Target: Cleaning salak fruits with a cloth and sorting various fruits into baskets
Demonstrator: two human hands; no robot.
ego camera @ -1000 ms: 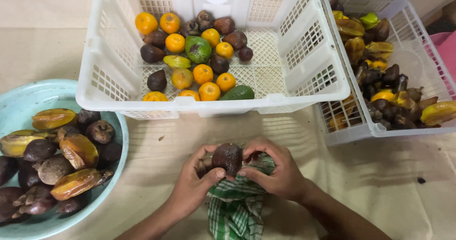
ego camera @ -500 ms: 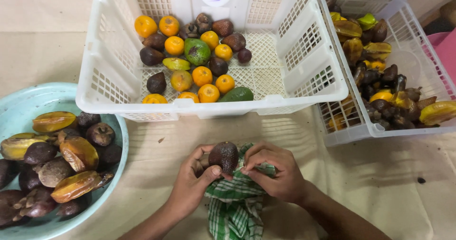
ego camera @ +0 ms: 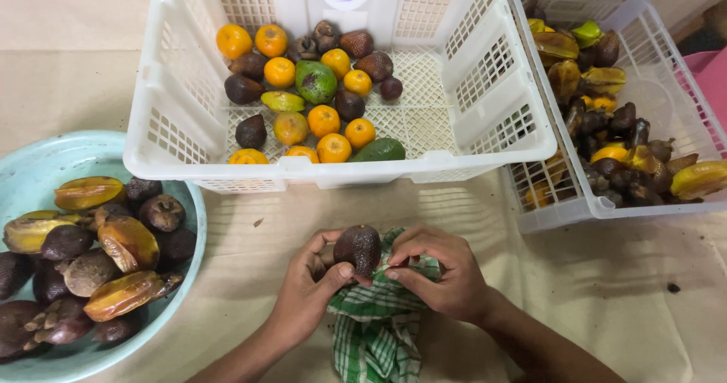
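Observation:
A dark brown, rough-skinned fruit stands upright between my two hands, low in the middle of the view. My left hand grips it from the left with thumb and fingers. My right hand presses a green-and-white checked cloth against the fruit's right side. The cloth hangs down under both hands onto the beige table cover.
A white slatted basket behind holds orange, green and dark fruits. A second white basket at the right holds dark and yellow fruit. A light blue bowl at the left is filled with dark and yellowish fruit. Something pink shows at the far right.
The fruit has been turned slightly in my hands and my right hand's fingers have shifted on the cloth. Baskets and bowl stay where they were.

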